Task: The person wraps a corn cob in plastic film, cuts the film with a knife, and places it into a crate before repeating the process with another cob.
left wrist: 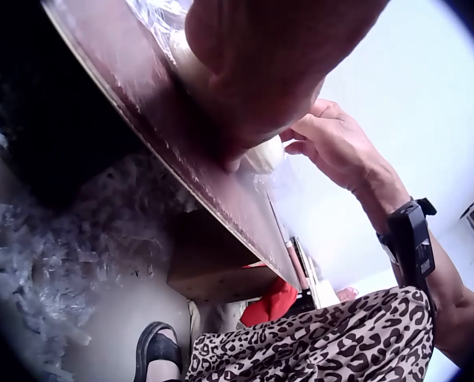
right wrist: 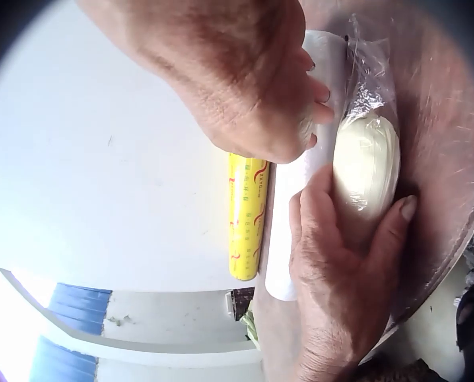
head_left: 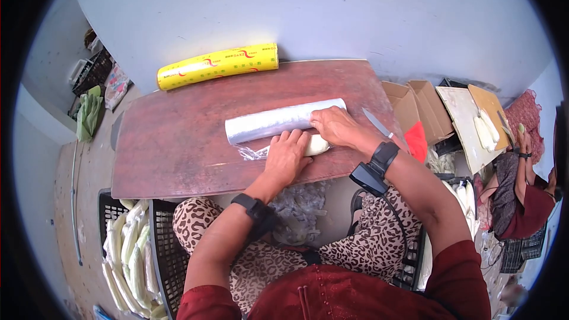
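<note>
"Film roll (head_left: 269,123) is seen on the table (head_left: 172,136) — what is placed beside it?"

"A pale vegetable (right wrist: 368,151), oblong and smooth, is set on the tabletop along the near side of the roll. Clear film (right wrist: 370,86) is seen, wrinkled, at its exposed end."

"How is it held?"

"By the left hand (head_left: 287,155). The vegetable is clasped between thumb and fingers, the thumb being laid along the side nearer the table's front edge."

"And the right hand (head_left: 336,125)?"

"It is placed at the right end of the roll, its fingers bent. Whether film is pinched there, or the roll is merely touched, cannot be told."

"What else is found on the tabletop?"

"A yellow printed roll (head_left: 218,66) is laid along the back edge, by the wall (head_left: 355,12). A knife (head_left: 374,120) is laid near the right edge."

"And around the table?"

"Long vegetables (head_left: 135,249) are heaped in a black crate (head_left: 110,204) at the left, and plastic scraps (head_left: 299,210) are gathered below — at the right, a cardboard box (head_left: 424,109) is stood, and a second person (head_left: 527,201) is seen beside some boards (head_left: 462,109)."
</note>
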Demonstrator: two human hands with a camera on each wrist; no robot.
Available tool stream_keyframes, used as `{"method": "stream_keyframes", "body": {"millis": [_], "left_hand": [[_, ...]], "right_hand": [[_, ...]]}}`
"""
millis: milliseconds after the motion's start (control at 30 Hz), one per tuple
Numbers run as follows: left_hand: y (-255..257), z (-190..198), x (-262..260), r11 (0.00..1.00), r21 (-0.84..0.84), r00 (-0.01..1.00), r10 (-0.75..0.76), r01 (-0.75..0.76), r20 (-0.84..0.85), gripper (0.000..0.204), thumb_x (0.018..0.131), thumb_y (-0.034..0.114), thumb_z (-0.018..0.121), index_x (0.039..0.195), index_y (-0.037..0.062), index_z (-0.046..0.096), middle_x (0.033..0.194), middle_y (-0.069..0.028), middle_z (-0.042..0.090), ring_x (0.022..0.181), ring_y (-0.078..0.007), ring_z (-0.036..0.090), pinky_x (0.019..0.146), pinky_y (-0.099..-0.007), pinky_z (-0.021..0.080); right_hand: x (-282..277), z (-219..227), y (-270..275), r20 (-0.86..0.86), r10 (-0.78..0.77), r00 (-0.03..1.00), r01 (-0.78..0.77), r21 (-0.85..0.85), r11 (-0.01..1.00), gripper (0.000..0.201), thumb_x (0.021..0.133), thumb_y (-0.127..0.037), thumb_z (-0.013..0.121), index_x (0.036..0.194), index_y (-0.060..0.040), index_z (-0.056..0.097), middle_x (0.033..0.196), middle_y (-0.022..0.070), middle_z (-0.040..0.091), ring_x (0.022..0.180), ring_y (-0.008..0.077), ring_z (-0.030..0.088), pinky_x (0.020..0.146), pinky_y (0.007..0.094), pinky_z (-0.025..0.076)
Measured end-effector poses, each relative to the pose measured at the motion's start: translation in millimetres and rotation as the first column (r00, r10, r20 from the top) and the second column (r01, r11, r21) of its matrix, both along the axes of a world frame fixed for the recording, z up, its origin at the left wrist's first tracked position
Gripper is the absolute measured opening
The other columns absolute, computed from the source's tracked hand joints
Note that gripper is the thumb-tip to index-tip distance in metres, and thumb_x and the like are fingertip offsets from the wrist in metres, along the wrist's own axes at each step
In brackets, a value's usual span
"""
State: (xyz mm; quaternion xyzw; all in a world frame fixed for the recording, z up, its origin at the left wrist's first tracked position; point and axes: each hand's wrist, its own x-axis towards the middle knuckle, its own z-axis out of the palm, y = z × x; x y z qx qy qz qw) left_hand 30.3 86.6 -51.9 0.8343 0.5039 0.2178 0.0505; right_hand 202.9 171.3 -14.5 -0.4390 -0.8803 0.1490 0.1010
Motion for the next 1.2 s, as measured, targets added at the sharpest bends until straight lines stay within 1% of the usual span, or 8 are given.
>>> {"method": "stream_keyframes", "body": {"millis": [167,367,567,667,767,867,967,1200], "left_hand": [[9.0,1.2,-0.7,0.994,-0.107,1.0,0.019,-0.02,-0.009,0.052,0.07,0.027,0.078,0.114,0.0095,0.055,0.103,-0.0082,0.057,0.099,-0.0289,0.056,0.081,-0.0423,0.045],[13.0,8.3,-0.2,0.969,-0.244,0.998,0.039,-0.048,-0.039,0.053,0.073,0.03,0.076,0.116,0.0079,0.055,0.109,-0.0105,0.058,0.105,-0.0311,0.056,0.088,-0.0432,0.046],[14.3,12.0,-0.7,0.952,-0.3,0.998,0.056,-0.056,-0.011,0.048,0.072,0.028,0.078,0.11,0.0082,0.057,0.11,-0.0081,0.059,0.107,-0.0341,0.054,0.088,-0.0462,0.045],[16.0,17.3,-1.5,0.934,-0.35,0.998,0.068,-0.066,-0.005,0.049,0.072,0.028,0.079,0.111,0.0084,0.057,0.112,-0.0092,0.06,0.107,-0.0355,0.053,0.089,-0.0463,0.044],[21.4,8.9,-4.7,0.941,-0.329,0.995,0.091,-0.076,0.032,0.057,0.071,0.028,0.079,0.118,0.0048,0.057,0.107,-0.0157,0.062,0.101,-0.0397,0.055,0.09,-0.0464,0.046],[22.6,13.2,-7.2,0.893,-0.434,0.981,0.175,-0.122,0.083,0.058,0.071,0.028,0.08,0.119,0.0037,0.057,0.111,-0.0172,0.063,0.103,-0.0403,0.055,0.093,-0.0452,0.045],[28.6,5.7,-12.5,0.893,-0.449,0.972,0.127,-0.024,0.2,0.057,0.072,0.029,0.08,0.118,0.0032,0.056,0.113,-0.0185,0.063,0.107,-0.0399,0.054,0.095,-0.0445,0.044],[22.5,2.5,-14.9,0.952,-0.304,0.992,0.074,-0.04,0.099,0.055,0.072,0.031,0.079,0.116,0.0057,0.057,0.111,-0.0149,0.061,0.112,-0.0355,0.053,0.095,-0.045,0.045]], "right_hand": [[-10.9,12.6,4.2,-0.077,-0.145,0.986,0.139,-0.085,0.987,0.018,0.088,-0.016,0.055,0.085,-0.0014,0.065,0.087,0.0208,0.068,0.09,0.0412,0.063,0.079,0.0481,0.049],[-12.4,10.6,14.3,-0.209,-0.226,0.952,0.215,-0.074,0.974,0.022,0.088,-0.014,0.058,0.105,-0.0013,0.065,0.089,0.0205,0.069,0.085,0.0337,0.067,0.076,0.0427,0.051],[-17.2,14.2,30.9,-0.292,-0.281,0.914,0.261,-0.105,0.96,0.041,0.086,-0.012,0.064,0.125,-0.0028,0.057,0.111,0.0186,0.066,0.102,0.0313,0.065,0.087,0.0392,0.051],[-10.3,-4.8,41.9,-0.32,-0.157,0.934,0.225,0.187,0.956,0.043,0.085,-0.013,0.067,0.125,-0.0037,0.056,0.116,0.0174,0.064,0.109,0.0305,0.062,0.094,0.0378,0.049],[-6.0,31.6,24.7,-0.347,-0.228,0.91,0.22,-0.065,0.973,0.042,0.084,-0.014,0.069,0.122,-0.0031,0.056,0.125,0.0171,0.06,0.115,0.0301,0.058,0.096,0.0366,0.047],[-1.7,29.0,6.9,-0.325,0.046,0.945,-0.154,-0.316,0.936,0.044,0.081,-0.015,0.072,0.12,-0.0036,0.054,0.127,0.0153,0.055,0.119,0.0313,0.053,0.099,0.0438,0.043],[0.4,24.3,-21.2,0.095,0.233,0.968,-0.193,-0.315,0.929,0.047,0.077,-0.015,0.075,0.117,-0.0044,0.051,0.121,0.0131,0.051,0.119,0.0318,0.048,0.098,0.0512,0.037],[3.6,-8.6,-20.9,0.065,0.217,0.974,-0.205,-0.149,0.967,0.05,0.074,-0.017,0.078,0.113,-0.0095,0.048,0.111,0.0097,0.048,0.115,0.0313,0.047,0.092,0.0493,0.036]]}}
